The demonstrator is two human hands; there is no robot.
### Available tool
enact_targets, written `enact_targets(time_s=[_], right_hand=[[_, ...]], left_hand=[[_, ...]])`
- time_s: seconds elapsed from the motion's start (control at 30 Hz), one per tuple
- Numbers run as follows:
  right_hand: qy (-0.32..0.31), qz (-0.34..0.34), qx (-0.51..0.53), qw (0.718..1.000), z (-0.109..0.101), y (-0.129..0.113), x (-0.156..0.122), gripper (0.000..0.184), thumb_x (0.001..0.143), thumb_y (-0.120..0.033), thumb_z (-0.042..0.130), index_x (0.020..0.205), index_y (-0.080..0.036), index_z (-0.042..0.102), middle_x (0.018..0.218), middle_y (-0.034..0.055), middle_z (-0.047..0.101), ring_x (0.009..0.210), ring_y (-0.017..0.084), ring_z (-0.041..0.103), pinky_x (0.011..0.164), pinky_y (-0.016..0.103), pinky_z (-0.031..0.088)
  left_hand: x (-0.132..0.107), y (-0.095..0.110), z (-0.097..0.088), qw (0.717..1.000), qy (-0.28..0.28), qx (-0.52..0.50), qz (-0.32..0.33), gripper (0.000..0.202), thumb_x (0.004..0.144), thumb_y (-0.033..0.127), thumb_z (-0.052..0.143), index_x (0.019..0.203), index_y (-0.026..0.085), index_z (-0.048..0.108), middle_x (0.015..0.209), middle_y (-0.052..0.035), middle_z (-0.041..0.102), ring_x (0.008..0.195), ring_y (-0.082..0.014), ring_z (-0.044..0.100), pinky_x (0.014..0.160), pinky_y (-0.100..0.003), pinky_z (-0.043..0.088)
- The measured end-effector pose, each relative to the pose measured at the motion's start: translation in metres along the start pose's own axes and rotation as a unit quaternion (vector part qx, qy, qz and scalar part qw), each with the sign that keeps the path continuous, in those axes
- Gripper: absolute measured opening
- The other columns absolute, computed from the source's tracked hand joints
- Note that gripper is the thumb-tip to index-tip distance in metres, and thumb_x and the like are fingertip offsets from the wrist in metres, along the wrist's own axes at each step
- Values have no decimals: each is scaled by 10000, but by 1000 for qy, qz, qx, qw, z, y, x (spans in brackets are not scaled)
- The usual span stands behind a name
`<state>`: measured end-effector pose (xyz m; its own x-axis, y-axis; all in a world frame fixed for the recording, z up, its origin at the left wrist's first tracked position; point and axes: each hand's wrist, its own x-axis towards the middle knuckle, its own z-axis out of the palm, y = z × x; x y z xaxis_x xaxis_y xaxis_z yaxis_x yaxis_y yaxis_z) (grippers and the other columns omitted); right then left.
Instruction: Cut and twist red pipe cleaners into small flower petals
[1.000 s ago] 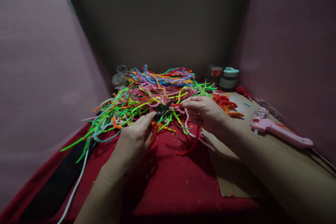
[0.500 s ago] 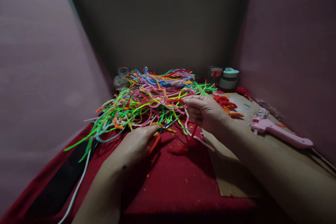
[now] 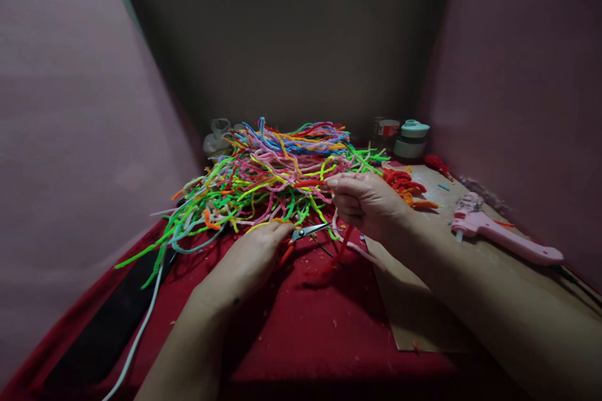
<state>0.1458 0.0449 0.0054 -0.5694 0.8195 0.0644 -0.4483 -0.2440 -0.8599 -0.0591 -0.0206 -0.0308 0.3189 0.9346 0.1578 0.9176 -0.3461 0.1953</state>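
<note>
My left hand (image 3: pixel 266 247) is closed round the handles of a pair of scissors (image 3: pixel 303 233). The blades point right, towards the space below my other hand. In a pinch, my right hand (image 3: pixel 360 197) holds a red pipe cleaner (image 3: pixel 310 183); one end sticks out to the left of the fingers, and a red length hangs beneath the palm. Behind both hands lies a big tangled heap of pipe cleaners (image 3: pixel 263 166) in green, pink, yellow, blue and orange. How my left fingers sit in the handles is partly hidden.
A pink glue gun (image 3: pixel 503 235) rests on a cardboard sheet (image 3: pixel 418 319) at the right, near red and orange bent pieces (image 3: pixel 407 185). A lidded jar (image 3: pixel 411 140) stands at the back. A dark flat object (image 3: pixel 103 326) and a white cable (image 3: pixel 145 326) lie left on the red cloth (image 3: pixel 301 338).
My left hand has moved slightly right and up with the scissors, and the blades now reach closer to my right hand. My right hand has barely moved.
</note>
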Motion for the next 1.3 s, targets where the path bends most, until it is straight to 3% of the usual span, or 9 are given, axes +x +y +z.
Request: enact_targets(time_s=[0.23, 0.37, 0.43, 0.53, 0.63, 0.8, 0.93, 1.13, 1.3], right_hand=[[-12, 25, 9, 1000, 5, 2, -2, 292, 709, -156, 617, 579, -192, 358, 396, -116, 213, 350, 25, 103, 348, 201, 58], [-42, 58, 17, 997, 6, 8, -4, 286, 711, -191, 624, 592, -192, 364, 397, -118, 203, 356, 29, 96, 347, 197, 57], [-62, 74, 20, 995, 7, 12, -5, 261, 721, -204, 622, 607, -188, 388, 404, -118, 208, 359, 31, 98, 344, 195, 65], [-74, 91, 15, 993, 12, 18, -9, 229, 740, -222, 609, 624, -185, 415, 405, -116, 222, 356, 34, 112, 341, 191, 76], [-69, 99, -2, 993, 18, 23, -14, 215, 735, -225, 602, 621, -185, 424, 393, -114, 243, 344, 33, 126, 335, 188, 77], [-13, 102, -40, 994, 27, 24, -18, 222, 682, -219, 628, 593, -182, 428, 364, -117, 258, 320, 20, 136, 324, 177, 82], [-2, 112, -59, 992, 29, 23, -18, 233, 652, -230, 661, 578, -177, 446, 350, -114, 271, 308, 15, 155, 321, 176, 95], [-2, 114, -43, 993, 26, 29, -16, 161, 658, -232, 669, 631, -174, 521, 348, -121, 261, 301, 16, 140, 313, 175, 87], [-7, 63, -71, 995, 22, 37, -15, 109, 647, -206, 676, 664, -141, 589, 490, -34, 532, 362, 48, 402, 365, 192, 286]], left_hand=[[2, 2, -5, 1000, -15, 16, -5, 287, 826, 196, 464, 1067, 212, 618, 1009, -89, 631, 902, -196, 573, 832, -328, 432], [4, 10, -12, 995, 78, -38, -54, 318, 836, 315, 498, 1102, 176, 603, 1003, -105, 629, 879, -209, 577, 811, -350, 448], [5, 22, -15, 971, 144, -174, -76, 376, 826, 379, 520, 1128, 164, 585, 955, -81, 643, 811, -184, 592, 744, -307, 473], [6, 43, -18, 899, 190, -382, -103, 410, 834, 392, 514, 1169, 162, 570, 798, -31, 652, 606, -119, 578, 608, -243, 479], [5, 56, -16, 866, 250, -423, -97, 279, 826, 343, 540, 985, 153, 669, 620, 7, 593, 533, -94, 526, 539, -206, 444], [1, 58, -14, 865, 287, -399, -101, 158, 798, 283, 574, 775, 161, 672, 543, 32, 521, 473, -73, 457, 473, -191, 389], [1, 58, -17, 854, 274, -423, -131, 152, 778, 270, 584, 691, 161, 646, 488, 42, 473, 435, -66, 410, 425, -190, 329], [7, 52, -20, 782, 207, -562, -171, 279, 725, 301, 634, 535, 152, 493, 438, 61, 382, 403, -43, 307, 400, -181, 261], [8, 46, -20, 756, 172, -603, -188, 245, 710, 315, 653, 598, 153, 507, 443, 69, 384, 397, -40, 311, 406, -178, 276]])
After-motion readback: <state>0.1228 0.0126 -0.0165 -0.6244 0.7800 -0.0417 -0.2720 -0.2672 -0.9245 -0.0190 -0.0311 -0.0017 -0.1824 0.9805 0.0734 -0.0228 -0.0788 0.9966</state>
